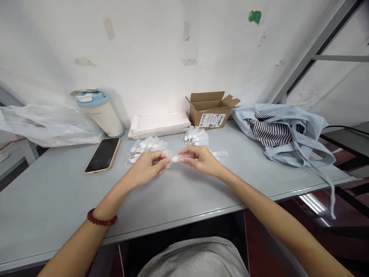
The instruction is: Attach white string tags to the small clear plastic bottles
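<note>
In front of me, my right hand (200, 159) pinches a small translucent plastic tube (184, 156) with a white end that points left. The fingertips of my left hand (151, 165) are pressed together on a thin white loop (172, 155) at that end; the fingers partly hide it. Just behind my left hand lies a pile of similar tubes (150, 143) with white ends and loops. A second pile of tubes (196, 135) sits behind my right hand. Another tube (220, 154) lies to the right of that hand.
Along the wall stand a plastic bag (49, 125), a cream tumbler (100, 115) with a blue lid, a stack of white sheets or envelopes (160, 124) and an open cardboard box (213, 111). A phone (103, 155) lies left; a light blue cloth bag (282, 130) lies right.
</note>
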### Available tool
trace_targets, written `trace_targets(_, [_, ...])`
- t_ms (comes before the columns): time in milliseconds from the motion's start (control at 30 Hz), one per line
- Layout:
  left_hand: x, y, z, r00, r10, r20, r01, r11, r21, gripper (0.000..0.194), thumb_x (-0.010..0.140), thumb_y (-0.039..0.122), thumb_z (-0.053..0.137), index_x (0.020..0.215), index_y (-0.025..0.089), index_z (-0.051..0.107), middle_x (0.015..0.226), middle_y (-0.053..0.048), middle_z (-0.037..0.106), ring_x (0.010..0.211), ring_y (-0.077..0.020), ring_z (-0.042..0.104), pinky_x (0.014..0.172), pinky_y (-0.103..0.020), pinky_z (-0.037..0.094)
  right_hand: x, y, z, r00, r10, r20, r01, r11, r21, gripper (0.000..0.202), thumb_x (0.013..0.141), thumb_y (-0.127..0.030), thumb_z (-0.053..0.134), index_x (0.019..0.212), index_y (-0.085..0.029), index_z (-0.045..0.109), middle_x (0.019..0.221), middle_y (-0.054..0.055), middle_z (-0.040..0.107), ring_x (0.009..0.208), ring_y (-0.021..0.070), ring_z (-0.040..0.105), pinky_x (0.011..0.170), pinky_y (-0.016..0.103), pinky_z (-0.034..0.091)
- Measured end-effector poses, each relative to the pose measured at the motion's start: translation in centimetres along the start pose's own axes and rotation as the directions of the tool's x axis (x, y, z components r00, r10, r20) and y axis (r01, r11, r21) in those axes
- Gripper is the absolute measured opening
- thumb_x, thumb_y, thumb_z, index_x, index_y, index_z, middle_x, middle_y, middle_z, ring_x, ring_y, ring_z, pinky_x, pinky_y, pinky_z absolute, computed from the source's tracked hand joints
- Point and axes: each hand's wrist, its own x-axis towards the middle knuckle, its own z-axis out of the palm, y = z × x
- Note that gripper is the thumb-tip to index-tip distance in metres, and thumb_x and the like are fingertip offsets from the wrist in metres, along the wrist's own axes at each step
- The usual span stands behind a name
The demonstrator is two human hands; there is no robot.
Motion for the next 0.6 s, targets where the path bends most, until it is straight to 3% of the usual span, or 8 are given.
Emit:
trace_targets(433, [-0.2, 0.1, -0.9, 1.000, 0.006, 0.003, -0.006, 1.000, 0.015, 0.035, 0.085, 0.047, 0.051, 0.068, 0.017, 0.057, 0.057, 0.001, 0.055, 0.053, -0.0119, 0.051, 0.053, -0.023, 0.039, 0.3, -0.2, -0.2, 0.999, -0.044, -0.008, 0.044, 0.999, -0.002, 0.016, 0.083, -0.027, 0.061, 0.091, -0.015, 0.068, 0.083, 0.003, 0.069, 0.070, 0.0126, 0.057, 0.063, 0.025, 0.042])
trace_targets(600, [-0.2, -0.4, -1.7, 0.997, -0.013, -0.077, 0.009, 0.999, -0.054, 0.031, 0.085, 0.044, 0.052, 0.068, 0.018, 0.057, 0.056, 0.002, 0.056, 0.054, -0.0122, 0.053, 0.056, -0.024, 0.043, 0.1, 0.4, -0.7, 0.999, -0.036, -0.028, 0.035, 0.999, -0.022, 0.017, 0.084, -0.029, 0.060, 0.090, -0.015, 0.068, 0.082, 0.004, 0.069, 0.066, 0.0113, 0.054, 0.061, 0.025, 0.041])
